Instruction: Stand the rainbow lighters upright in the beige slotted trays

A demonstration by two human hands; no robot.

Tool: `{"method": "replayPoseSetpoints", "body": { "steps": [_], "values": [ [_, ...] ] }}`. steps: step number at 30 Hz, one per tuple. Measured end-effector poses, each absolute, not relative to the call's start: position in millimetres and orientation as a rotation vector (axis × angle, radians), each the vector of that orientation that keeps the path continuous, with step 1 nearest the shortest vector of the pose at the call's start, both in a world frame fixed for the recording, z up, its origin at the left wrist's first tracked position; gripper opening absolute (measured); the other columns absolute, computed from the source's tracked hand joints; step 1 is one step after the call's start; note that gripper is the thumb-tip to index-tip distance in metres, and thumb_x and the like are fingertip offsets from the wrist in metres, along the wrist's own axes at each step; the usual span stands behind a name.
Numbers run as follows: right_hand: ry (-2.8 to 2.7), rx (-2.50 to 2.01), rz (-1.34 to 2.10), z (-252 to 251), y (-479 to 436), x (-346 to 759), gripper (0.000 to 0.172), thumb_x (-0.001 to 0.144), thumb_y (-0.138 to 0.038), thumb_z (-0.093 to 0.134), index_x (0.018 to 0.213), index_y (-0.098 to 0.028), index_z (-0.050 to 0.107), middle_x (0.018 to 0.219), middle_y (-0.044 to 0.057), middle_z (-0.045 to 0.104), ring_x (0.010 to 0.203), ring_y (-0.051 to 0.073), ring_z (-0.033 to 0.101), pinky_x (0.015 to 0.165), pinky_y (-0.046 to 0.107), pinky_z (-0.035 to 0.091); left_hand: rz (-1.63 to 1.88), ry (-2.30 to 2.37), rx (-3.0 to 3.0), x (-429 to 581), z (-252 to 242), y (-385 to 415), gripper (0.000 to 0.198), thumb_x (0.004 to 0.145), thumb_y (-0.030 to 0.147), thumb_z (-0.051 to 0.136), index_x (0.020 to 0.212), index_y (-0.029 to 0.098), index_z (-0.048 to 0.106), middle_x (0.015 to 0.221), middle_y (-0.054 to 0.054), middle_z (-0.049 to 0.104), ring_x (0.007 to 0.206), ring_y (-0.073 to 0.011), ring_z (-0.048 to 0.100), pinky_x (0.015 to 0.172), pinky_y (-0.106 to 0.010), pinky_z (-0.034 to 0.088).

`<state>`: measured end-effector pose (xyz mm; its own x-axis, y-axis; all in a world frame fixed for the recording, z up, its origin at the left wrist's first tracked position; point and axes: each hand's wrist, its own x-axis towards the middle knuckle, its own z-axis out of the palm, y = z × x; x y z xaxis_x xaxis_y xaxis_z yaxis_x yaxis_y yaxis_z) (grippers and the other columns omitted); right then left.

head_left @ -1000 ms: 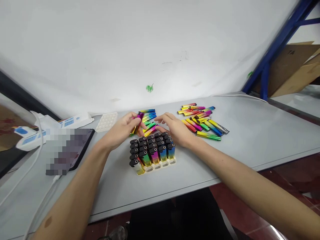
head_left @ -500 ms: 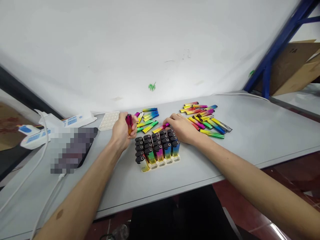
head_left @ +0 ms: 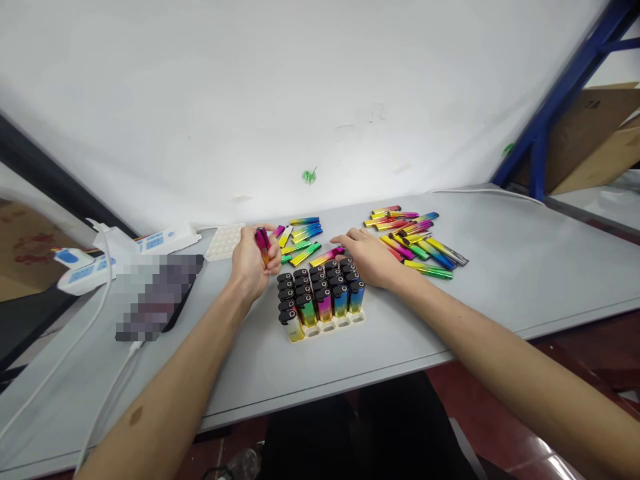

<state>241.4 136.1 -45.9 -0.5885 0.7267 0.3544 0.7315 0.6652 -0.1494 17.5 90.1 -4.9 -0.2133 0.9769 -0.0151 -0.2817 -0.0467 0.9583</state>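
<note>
The left hand [head_left: 255, 261] curls its fingers around a purple-to-orange metallic lighter sleeve [head_left: 261, 244]. The right hand [head_left: 367, 257] bends over one end of a magenta-and-yellow sleeve [head_left: 326, 257]; whether it grips cannot be told. Nearer, black-capped lighters [head_left: 325, 305] stand in a cream rack [head_left: 336, 327]; loose sleeves [head_left: 429, 269] lie rightward.

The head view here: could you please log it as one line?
left hand: holds purple-orange piece; right hand: near pink-yellow casing, contact unclear; white tray: black-topped lighters upright
</note>
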Motion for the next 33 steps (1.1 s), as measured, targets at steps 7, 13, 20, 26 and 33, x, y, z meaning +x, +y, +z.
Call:
{"method": "replayPoseSetpoints", "body": {
  "steps": [7, 13, 20, 26, 33],
  "values": [
    [-2.508, -1.154, -0.023, -47, 138, 242, 0.033, 0.093, -0.025, 0.049, 0.122, -0.017, 0.063, 0.109, 0.014, 0.063, 0.098, 0.028, 0.053, 0.086, 0.038, 0.042, 1.460, 1.166, 0.945, 23, -9, 90, 0.023, 0.089, 0.041, 0.042, 0.084, 0.021, 0.052, 0.046, 0.007, 0.038, 0.031, -0.0074, 0.030, 0.032, -0.018, 0.018],
    [-2.508, -1.171, 0.005, -46, 138, 242, 0.031, 0.095, -0.030, 0.048, 0.119, -0.017, 0.064, 0.107, 0.014, 0.063, 0.097, 0.029, 0.053, 0.085, 0.039, 0.042, 1.523, 1.146, 0.933, 23, -2, 87, 0.010, 0.087, 0.030, 0.042, 0.088, 0.025, 0.051, 0.048, 0.008, 0.039, 0.031, -0.0079, 0.031, 0.035, -0.017, 0.019],
    [-2.505, -1.170, 0.014, -47, 138, 242, 0.035, 0.095, -0.030, 0.048, 0.124, -0.016, 0.063, 0.111, 0.016, 0.063, 0.099, 0.029, 0.052, 0.086, 0.040, 0.042, 1.591, 1.147, 1.011, 20, -5, 89, 0.024, 0.091, 0.047, 0.042, 0.088, 0.025, 0.052, 0.052, 0.006, 0.040, 0.036, -0.0086, 0.033, 0.035, -0.020, 0.021],
    [-2.515, -1.201, 0.028, -44, 136, 242, 0.035, 0.097, -0.031, 0.046, 0.124, -0.020, 0.065, 0.110, 0.015, 0.062, 0.099, 0.029, 0.054, 0.085, 0.039, 0.040, 1.719, 1.223, 1.489, 31, 16, 72, 0.016, 0.091, 0.032, 0.054, 0.104, 0.028, 0.046, 0.070, 0.005, 0.055, 0.060, -0.0112, 0.056, 0.057, -0.023, 0.047],
    [-2.525, -1.252, 0.061, -37, 135, 243, 0.030, 0.097, -0.029, 0.046, 0.117, -0.022, 0.067, 0.110, 0.013, 0.063, 0.106, 0.028, 0.052, 0.090, 0.038, 0.039, 1.387, 1.507, 2.307, 50, 62, -1, 0.017, 0.086, 0.030, 0.062, 0.103, 0.029, 0.064, 0.109, 0.000, 0.064, 0.105, -0.0205, 0.058, 0.091, -0.035, 0.047]
  ]
}}
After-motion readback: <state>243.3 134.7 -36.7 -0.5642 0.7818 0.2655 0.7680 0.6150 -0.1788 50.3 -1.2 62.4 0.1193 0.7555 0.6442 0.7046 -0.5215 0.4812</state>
